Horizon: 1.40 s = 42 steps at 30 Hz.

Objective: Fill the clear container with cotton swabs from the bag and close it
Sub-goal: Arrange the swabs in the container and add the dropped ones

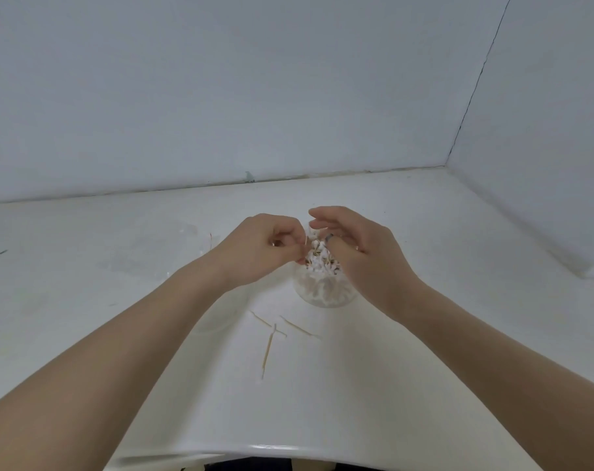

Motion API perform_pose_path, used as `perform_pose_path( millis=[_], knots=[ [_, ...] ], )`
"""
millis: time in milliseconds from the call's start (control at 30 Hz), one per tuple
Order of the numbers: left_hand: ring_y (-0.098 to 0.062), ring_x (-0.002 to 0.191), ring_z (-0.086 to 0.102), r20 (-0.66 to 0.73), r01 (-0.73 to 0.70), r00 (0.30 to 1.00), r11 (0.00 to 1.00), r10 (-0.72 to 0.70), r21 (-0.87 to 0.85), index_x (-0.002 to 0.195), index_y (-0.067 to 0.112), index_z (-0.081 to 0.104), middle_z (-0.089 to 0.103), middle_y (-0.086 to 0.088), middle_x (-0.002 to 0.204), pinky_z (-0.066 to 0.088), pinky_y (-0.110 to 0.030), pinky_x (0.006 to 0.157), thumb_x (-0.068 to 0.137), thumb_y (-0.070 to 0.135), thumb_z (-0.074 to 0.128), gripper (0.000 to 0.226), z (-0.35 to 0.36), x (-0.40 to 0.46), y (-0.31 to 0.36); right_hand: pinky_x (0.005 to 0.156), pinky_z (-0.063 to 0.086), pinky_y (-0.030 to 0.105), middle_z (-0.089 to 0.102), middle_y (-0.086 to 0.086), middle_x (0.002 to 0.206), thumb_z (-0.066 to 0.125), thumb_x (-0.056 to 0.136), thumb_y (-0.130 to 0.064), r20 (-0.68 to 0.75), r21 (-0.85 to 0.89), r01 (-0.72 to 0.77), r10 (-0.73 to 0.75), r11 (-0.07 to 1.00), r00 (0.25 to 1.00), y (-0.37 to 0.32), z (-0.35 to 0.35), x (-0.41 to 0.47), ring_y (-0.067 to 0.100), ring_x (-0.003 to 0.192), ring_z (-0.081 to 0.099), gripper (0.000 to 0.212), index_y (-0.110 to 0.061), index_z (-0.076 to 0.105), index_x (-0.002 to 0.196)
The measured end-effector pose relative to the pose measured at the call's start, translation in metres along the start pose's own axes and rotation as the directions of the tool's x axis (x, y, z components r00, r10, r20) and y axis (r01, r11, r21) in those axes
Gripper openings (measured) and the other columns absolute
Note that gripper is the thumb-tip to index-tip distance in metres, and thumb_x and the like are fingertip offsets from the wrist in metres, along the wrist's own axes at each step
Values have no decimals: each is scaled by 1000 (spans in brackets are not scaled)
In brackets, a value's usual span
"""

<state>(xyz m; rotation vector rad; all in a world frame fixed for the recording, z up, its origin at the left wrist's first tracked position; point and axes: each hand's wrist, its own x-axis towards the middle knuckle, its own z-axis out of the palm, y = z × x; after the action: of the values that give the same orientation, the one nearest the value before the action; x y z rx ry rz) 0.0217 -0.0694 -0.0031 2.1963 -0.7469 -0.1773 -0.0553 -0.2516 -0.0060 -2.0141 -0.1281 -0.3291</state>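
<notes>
A round clear container stands on the white table, packed with upright cotton swabs whose white tips stick out above its rim. My left hand is at the container's left rim, fingers pinched on a swab by its wooden stick. My right hand arches over the top from the right, fingers curled against the bundle of swabs. Three loose swabs lie on the table in front of the container. The clear bag lies flat behind my left hand, hard to make out.
The white table meets a pale wall at the back and a side wall at the right. The table's front edge runs along the bottom of the view. A faint clear round shape, perhaps the lid, lies beside my left forearm.
</notes>
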Motion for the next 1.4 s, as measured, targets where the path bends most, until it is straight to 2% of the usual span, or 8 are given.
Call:
perform_pose_path(
  millis=[133,267,500,700,900,1000,1200,1400],
  knots=[
    [0,66,47,-14,26,1000,997,-25,72,78,25,71,67,15,80,35,-14,65,91,23,76,14,2,-2,-1,90,47,10,72,-16,108,46,94,1,45,-28,-13,14,1000,999,2,3,2,-5,105,63,45,-30,70,116],
    [1,76,50,-32,84,996,984,-80,157,81,31,74,60,7,98,37,-13,69,89,33,76,9,2,-1,0,89,47,12,71,-20,106,48,92,0,50,-85,22,-18,996,999,5,4,-1,-5,104,61,40,-28,73,105],
    [-27,97,58,-66,208,974,968,-218,-138,96,11,70,64,-13,113,45,-37,86,102,43,47,40,11,2,13,90,45,9,69,-13,113,50,93,1,-131,-118,25,-40,993,991,21,-6,0,-7,106,59,38,-20,68,119],
    [-10,106,53,-122,222,955,922,-272,-316,109,28,60,51,1,127,45,-31,100,108,25,39,21,26,-4,-12,91,38,2,68,-15,115,52,95,-3,-162,-129,-24,3,991,987,31,-12,-3,-10,111,55,35,-23,67,119],
    [-13,95,53,-127,245,937,872,-325,-423,109,31,54,48,3,111,45,-24,84,106,21,44,15,42,-9,-17,81,34,-3,64,-23,113,53,98,-7,-144,-130,-26,7,991,990,34,-12,-8,-27,100,48,29,-23,68,117],
    [-16,89,51,-133,263,906,783,-401,-563,103,20,60,50,0,106,51,-36,91,97,40,48,24,41,-3,-8,88,40,8,65,-20,117,54,97,-6,-163,-113,-25,6,993,987,35,-13,-8,-12,108,55,31,-23,68,118],
    [-14,100,56,-118,232,944,873,-309,-429,109,28,54,53,-13,125,50,-36,97,99,34,57,12,46,-6,-15,96,48,26,64,-18,120,54,96,-5,-186,-101,-32,12,994,982,35,-16,-8,10,113,60,33,-25,66,119],
    [-17,95,56,-103,258,927,811,-361,-525,123,30,47,47,-1,105,48,-47,105,98,18,66,33,49,-5,-18,99,40,11,68,-15,112,52,94,-1,-169,-219,-2,-36,976,985,39,-16,-10,-1,111,57,34,-22,66,116]
  ],
)
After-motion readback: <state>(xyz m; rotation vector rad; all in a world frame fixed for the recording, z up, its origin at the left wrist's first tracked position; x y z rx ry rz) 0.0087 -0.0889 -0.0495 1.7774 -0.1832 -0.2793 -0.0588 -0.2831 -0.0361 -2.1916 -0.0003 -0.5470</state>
